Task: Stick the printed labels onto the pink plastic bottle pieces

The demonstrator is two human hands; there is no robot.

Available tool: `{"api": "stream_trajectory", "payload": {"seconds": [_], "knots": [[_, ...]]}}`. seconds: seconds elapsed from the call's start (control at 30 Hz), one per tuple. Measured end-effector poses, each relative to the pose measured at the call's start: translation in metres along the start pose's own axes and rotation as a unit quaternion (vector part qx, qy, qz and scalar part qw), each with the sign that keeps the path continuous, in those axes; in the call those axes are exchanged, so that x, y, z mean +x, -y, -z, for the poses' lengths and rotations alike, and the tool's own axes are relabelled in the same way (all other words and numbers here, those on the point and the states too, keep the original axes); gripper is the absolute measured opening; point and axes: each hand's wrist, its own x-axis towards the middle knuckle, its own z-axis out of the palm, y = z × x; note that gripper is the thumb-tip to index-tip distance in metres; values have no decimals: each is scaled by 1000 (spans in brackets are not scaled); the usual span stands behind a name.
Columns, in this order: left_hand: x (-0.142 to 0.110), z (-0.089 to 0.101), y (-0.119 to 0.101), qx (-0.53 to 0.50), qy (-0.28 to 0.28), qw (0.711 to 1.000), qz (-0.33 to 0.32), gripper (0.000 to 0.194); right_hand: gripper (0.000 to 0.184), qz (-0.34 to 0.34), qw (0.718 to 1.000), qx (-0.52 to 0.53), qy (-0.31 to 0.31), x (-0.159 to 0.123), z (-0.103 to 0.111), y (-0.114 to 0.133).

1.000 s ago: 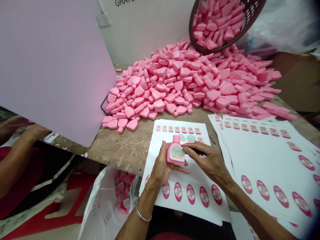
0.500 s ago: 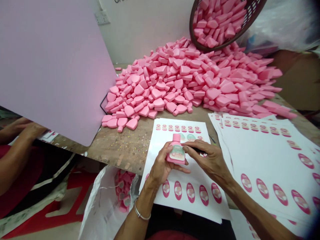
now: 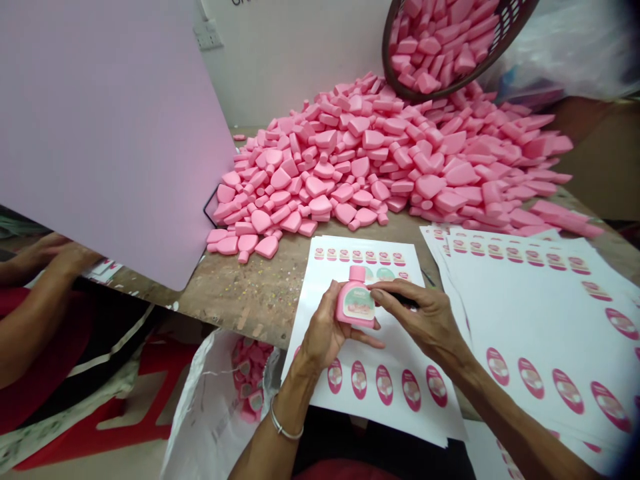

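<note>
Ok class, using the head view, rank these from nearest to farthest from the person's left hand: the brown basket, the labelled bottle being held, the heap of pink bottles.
1. Labelled bottle: held in the left hand.
2. Heap of pink bottles: on the table, beyond the hands.
3. Brown basket: tipped over behind the heap, at the back right.

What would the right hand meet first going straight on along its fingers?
Likely the small, round-shouldered pink plastic bottle with a green-and-cream label, held by the left hand. The right hand has its fingertips right at the bottle's side; contact is unclear.
</note>
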Motion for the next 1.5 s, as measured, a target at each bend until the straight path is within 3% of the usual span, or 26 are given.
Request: {"api": "stream_trajectory", "payload": {"seconds": [0.17,0.3,0.63,0.73,0.8,0.87,0.97,1.07,1.27,1.4,1.5], "knots": [[0,0,1,4,-26,1000,5,46,15,-15,1000,-14,-18,0,2,3],[-3,-4,0,6,-7,1000,0,48,14,5,1000,-8,-21,-2,2,6],[-8,-11,6,62,-16,996,-55,47,16,1,999,-42,-17,-3,3,15],[-9,-11,7,112,-50,988,-94,43,21,52,991,-126,-11,-5,12,13],[-10,-10,6,146,-83,978,-124,43,26,77,971,-224,-44,-5,21,12],[-10,-10,4,169,-102,970,-143,45,32,62,964,-254,-57,-4,27,13],[-11,-13,2,191,-102,966,-141,48,37,-46,990,-126,31,0,25,16],[-15,-18,1,226,-109,959,-134,49,40,-129,986,-24,98,3,14,18],[-20,-17,1,263,-117,943,-168,45,34,-120,985,35,117,4,3,15],[-19,-14,0,184,-56,975,-110,47,35,-142,963,125,194,5,5,16],[-19,-11,1,117,-15,990,-78,44,34,-208,918,254,222,4,5,17]]}}
